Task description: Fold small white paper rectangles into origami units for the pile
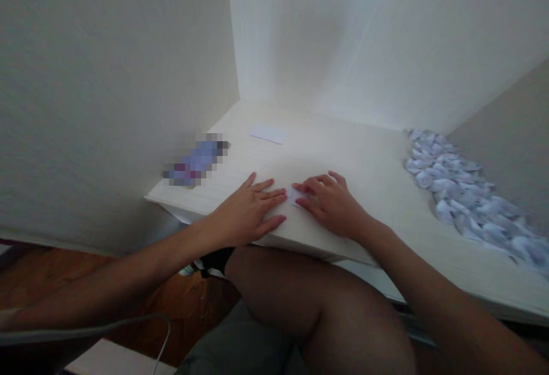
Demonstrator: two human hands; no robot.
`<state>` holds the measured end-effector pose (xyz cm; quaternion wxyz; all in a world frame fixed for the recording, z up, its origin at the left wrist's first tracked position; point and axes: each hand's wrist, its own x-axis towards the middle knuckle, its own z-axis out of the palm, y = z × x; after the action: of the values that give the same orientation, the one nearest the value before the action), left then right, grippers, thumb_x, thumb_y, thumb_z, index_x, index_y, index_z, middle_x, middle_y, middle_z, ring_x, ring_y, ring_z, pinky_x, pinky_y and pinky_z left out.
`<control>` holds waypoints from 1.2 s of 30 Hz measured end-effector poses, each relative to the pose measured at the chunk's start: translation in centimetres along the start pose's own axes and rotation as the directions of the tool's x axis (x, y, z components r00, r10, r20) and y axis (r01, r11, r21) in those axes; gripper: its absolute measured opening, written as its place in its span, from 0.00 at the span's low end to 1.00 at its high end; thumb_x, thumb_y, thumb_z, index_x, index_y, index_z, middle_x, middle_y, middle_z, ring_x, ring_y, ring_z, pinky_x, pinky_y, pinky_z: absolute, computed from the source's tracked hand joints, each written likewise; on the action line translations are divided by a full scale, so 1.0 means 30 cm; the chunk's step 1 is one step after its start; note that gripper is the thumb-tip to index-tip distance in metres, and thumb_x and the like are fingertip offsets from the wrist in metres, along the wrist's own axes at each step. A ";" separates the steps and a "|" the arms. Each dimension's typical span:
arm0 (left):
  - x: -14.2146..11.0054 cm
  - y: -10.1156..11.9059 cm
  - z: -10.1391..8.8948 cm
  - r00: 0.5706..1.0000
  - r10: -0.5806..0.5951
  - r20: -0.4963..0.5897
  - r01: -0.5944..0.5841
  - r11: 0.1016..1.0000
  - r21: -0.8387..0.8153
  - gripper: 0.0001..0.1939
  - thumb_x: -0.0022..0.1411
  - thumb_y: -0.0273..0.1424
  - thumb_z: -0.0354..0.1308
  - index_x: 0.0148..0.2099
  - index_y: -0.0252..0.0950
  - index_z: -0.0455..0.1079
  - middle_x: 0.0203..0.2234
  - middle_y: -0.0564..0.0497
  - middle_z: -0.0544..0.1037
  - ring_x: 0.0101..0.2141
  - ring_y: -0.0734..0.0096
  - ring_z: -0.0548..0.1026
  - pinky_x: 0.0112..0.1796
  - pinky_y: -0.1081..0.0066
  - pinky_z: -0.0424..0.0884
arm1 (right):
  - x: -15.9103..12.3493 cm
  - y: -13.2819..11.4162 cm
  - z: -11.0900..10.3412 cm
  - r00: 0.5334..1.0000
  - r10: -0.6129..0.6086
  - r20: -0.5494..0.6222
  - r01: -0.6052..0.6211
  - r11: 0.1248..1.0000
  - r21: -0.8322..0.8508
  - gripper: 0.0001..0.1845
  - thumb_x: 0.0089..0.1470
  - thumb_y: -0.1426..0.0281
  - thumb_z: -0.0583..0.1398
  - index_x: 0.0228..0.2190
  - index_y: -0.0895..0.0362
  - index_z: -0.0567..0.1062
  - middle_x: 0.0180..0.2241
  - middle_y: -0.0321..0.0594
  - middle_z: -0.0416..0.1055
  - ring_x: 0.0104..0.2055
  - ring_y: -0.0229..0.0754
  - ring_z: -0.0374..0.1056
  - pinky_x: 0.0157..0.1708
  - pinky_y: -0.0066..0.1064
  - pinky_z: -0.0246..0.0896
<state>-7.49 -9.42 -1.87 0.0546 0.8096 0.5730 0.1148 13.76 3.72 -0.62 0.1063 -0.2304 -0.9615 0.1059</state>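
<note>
"Okay, what does your feed give you?"

"From my end, through the head camera, I have the left hand [253, 206] palm down near the front edge of the white desk [360, 152]. Its fingers are extended and spread, two tips reaching the edge of a small white paper piece [292, 196]."

"So where exactly is that piece?"

"Flat on the desktop, between both hands. I see the right hand [330, 199] on its other side, fingers bent, thumb and forefinger at the paper. Whether they pinch it or only press it down, I can't tell."

"And around them?"

"Farther back I've got a flat white paper strip [268, 134]. Along the right side runs a long heap of crumpled white pieces [458, 195], well apart from the hands. At the left, by the wall [128, 66], lies an object blurred into blocks [194, 163]; I can't make out what it is."

"Below the desk?"

"I see the person's bare leg [351, 312] and a reddish-brown floor [184, 306]."
</note>
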 end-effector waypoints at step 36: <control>0.333 0.044 0.012 0.945 -0.309 0.106 0.228 0.391 -0.892 0.14 0.57 0.32 0.72 0.39 0.31 0.73 0.31 0.48 0.79 0.32 0.71 0.79 0.37 0.66 0.81 | -0.028 0.070 0.044 0.726 0.609 -0.320 -0.283 0.688 0.668 0.13 0.60 0.71 0.64 0.46 0.59 0.81 0.39 0.45 0.84 0.39 0.42 0.80 0.41 0.32 0.74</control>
<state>-3.03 -0.47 -0.69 0.4691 0.5489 0.5494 0.4204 15.03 4.95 -2.52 0.3952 -0.4426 -0.7254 0.3489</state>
